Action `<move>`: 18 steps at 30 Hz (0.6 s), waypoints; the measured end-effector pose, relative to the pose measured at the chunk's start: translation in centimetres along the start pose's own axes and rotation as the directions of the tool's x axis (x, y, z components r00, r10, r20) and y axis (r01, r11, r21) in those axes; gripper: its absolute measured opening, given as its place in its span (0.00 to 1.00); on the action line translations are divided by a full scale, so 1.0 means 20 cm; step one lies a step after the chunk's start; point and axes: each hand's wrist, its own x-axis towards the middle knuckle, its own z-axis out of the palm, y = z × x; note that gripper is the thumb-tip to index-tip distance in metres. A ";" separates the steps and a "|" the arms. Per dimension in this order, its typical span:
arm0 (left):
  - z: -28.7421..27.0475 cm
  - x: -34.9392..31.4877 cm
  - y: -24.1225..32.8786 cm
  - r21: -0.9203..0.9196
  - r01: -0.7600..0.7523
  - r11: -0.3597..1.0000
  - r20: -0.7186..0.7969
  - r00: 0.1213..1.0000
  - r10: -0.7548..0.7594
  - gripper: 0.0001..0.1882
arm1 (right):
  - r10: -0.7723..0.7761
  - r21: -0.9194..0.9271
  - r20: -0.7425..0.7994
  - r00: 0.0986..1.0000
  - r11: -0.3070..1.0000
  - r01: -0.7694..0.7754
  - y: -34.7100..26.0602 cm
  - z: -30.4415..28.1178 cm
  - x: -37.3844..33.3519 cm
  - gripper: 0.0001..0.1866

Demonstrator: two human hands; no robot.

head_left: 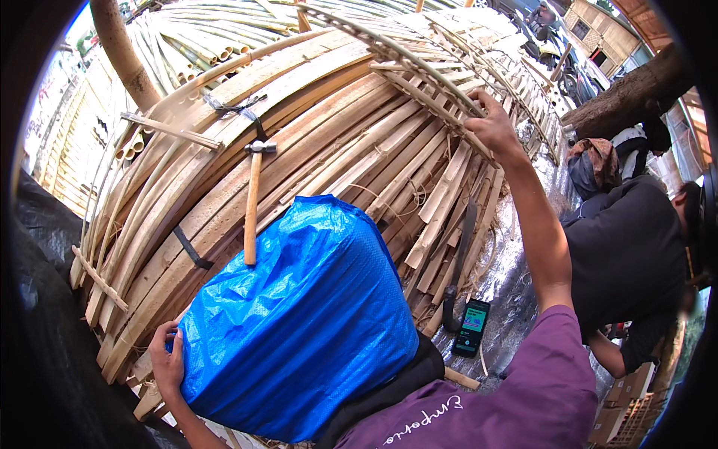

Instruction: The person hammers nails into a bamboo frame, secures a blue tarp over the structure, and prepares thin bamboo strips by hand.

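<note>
My right hand point(493, 129) is raised at arm's length, fingers closed around a long bamboo strip point(419, 66) that slants up to the far left. At the lower left, my left hand point(167, 359) has its fingers curled over the edge of a blue tarp point(299, 314) draped across my lap. A hammer point(253, 202) with a wooden handle lies on the wooden slats point(329, 112), its handle end against the tarp. Right of the tarp rests a dark, narrow, blade-like tool point(462, 247) with a black grip.
A phone point(471, 328) with its screen lit lies on the silvery sheet point(516, 277) by my right side. A person in black point(628, 247) bends over at the right, near a tree trunk point(636, 90). Bamboo poles point(202, 45) are stacked at the back, beside an upright post point(123, 52).
</note>
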 end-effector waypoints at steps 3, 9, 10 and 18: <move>0.01 0.01 0.00 -0.001 -0.002 1.000 0.003 1.000 0.002 0.10 | -0.033 0.229 -0.120 0.992 0.971 0.060 0.04 -0.14 0.05 0.20; 0.01 0.00 0.00 0.001 0.004 1.000 -0.001 1.000 -0.004 0.10 | 0.027 0.498 -0.232 0.972 0.862 0.095 -0.02 -0.31 -0.16 0.21; 0.01 0.01 0.01 -0.001 0.017 1.000 0.004 1.000 -0.017 0.10 | 0.047 0.514 -0.256 0.966 0.853 0.095 -0.02 -0.31 -0.22 0.20; 0.01 0.02 0.00 0.019 -0.011 1.000 -0.015 1.000 0.012 0.09 | -0.094 0.606 -0.399 0.912 0.720 0.339 0.11 -0.43 -0.62 0.25</move>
